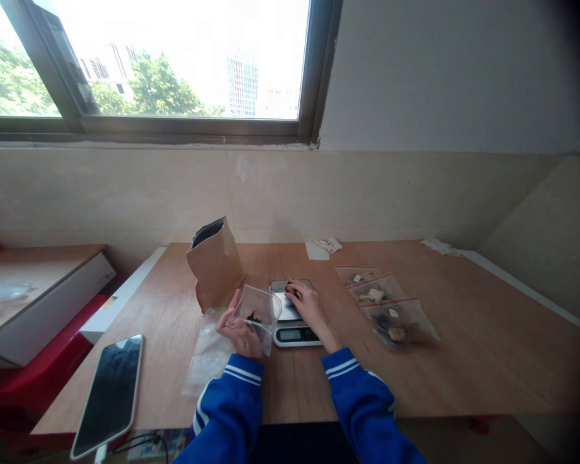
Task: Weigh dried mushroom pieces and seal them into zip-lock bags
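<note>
In my left hand (241,332) is a clear zip bag (265,303), its mouth tilted toward the scale, with a small dark star-shaped dried piece (254,317) in it. My right hand (307,303) reaches over the plate of a kitchen scale (297,335), fingers closed round a brown dried piece (292,291) whose kind I cannot make out. The fingers partly cover that piece and the plate. The scale's display is lit, but its figures are too small to read. Under my left hand lie flat clear bags (205,354).
A brown paper bag (217,264) stands open behind my left hand. Several filled zip bags (401,322) lie to the right. A phone (109,393) with a charging cable rests at the left edge. Crumpled tissue (328,245) and white paper (316,251) lie at the back.
</note>
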